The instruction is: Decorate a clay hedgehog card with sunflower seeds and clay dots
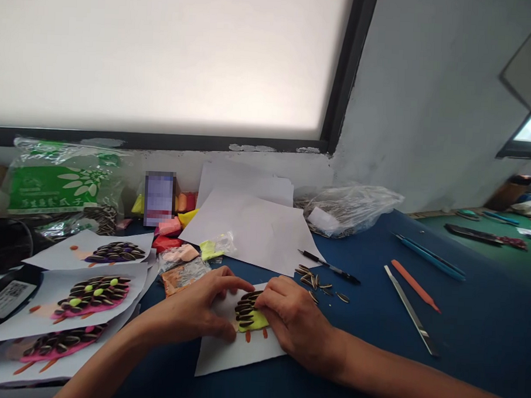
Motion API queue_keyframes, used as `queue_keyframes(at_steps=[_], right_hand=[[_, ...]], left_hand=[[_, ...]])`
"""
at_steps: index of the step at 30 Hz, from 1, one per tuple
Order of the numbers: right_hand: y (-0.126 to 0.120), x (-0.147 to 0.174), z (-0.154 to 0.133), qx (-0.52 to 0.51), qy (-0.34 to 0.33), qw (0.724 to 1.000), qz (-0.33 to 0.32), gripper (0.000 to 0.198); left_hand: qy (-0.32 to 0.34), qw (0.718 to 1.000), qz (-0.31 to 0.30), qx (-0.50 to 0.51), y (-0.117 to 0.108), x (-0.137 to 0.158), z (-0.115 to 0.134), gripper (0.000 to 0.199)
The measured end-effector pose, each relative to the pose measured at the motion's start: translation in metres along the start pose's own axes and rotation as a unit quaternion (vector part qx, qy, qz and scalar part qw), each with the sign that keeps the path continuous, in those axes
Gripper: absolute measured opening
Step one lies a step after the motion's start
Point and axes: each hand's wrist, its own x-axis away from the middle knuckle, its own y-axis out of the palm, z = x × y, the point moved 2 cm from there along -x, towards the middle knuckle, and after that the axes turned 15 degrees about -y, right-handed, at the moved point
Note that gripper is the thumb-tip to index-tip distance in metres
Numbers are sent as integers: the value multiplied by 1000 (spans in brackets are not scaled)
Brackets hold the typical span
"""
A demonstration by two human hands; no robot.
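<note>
On the near middle of the table (370, 312), left hand (212, 307) braced the paper (225, 360), spread, gripping nothing; right hand (295, 319) pinched down at the yellow clay (253, 323), couldn't tell if on a seed. Looked like seed-pressing; next move probably called for another from the loose seeds (306, 279), right, beyond that hand.

Dark blue tabletop (354, 373). Toward near edge: white paper sheet (223, 361), lime-yellow clay shape (258, 322) on it, striped sunflower seeds (245, 311) stuck in. Left hand (203, 308): thumb and index spread around shape's left side. Right hand (298, 318): fingers bunched over right side; pinched seed, if any, hidden. Loose striped seeds (315, 280), slim black pen (330, 267) beyond it. Toward right edge: orange stick-shaped tool (415, 286), flat silver metal blade (410, 311). Far edge: clear plastic bag (357, 206).
</note>
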Motion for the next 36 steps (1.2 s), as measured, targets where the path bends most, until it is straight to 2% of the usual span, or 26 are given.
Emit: queue_keyframes(at_steps=[6, 10, 18, 22, 25, 27, 31, 36], right_hand=[[1, 1, 1, 7, 2, 1000, -7, 18], [-4, 1, -1, 18, 30, 999, -11, 10], [-15, -1, 0, -17, 76, 993, 94, 19], [-28, -5, 17, -18, 108, 989, 104, 19], [-40, -7, 38, 24, 173, 982, 66, 17], [-48, -7, 49, 72, 203, 977, -5, 16], [-61, -8, 55, 94, 210, 970, -85, 13], [-68, -9, 46, 141, 206, 956, -156, 10]], left_hand=[[6, 1000, 3, 0, 0, -1, -1, 60], [7, 1000, 4, 12, 1, -1, -1, 60], [-5, 1000, 12, -9, 0, 0, -1, 64], [1, 1000, 18, -15, -2, 3, 1, 60], [-6, 1000, 16, -9, -4, 3, -2, 56], [-7, 1000, 14, 10, -4, -1, -7, 52], [16, 999, 29, 31, -1, -9, -13, 37], [3, 998, 53, 46, 3, -15, -12, 34]])
